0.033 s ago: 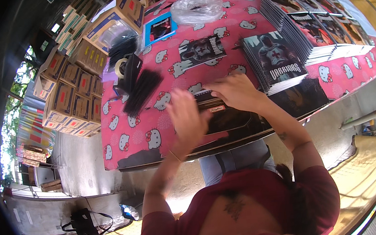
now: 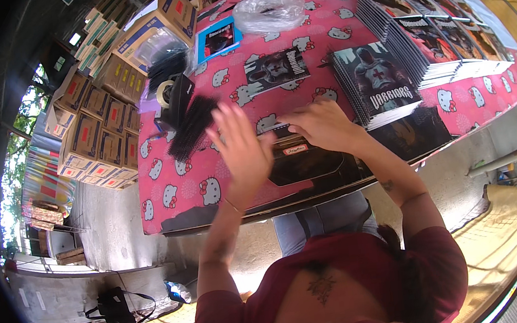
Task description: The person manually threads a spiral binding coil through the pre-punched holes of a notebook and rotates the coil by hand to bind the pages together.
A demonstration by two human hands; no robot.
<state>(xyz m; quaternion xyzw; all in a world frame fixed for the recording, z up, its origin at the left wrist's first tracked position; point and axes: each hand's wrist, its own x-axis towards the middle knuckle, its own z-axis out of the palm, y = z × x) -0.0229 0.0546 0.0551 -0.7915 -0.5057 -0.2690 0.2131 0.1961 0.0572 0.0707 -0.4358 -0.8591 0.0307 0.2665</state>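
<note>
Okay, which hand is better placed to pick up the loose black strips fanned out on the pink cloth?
Left, probably. The left hand is raised, open and empty, right beside the fanned black strips. The right hand rests palm-down on the flat black piece, farther from them.

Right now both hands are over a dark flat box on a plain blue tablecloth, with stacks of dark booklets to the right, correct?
Not quite: the tablecloth is pink with white cartoon cats, as the head view shows. Both hands, left and right, are over the dark flat box, booklet stacks to the right.

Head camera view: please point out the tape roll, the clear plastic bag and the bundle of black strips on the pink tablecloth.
tape roll [image 2: 165, 94], head view, on its pale outer ring.
clear plastic bag [image 2: 269, 11], head view, on its crumpled middle.
bundle of black strips [image 2: 192, 127], head view, on its middle.
</note>
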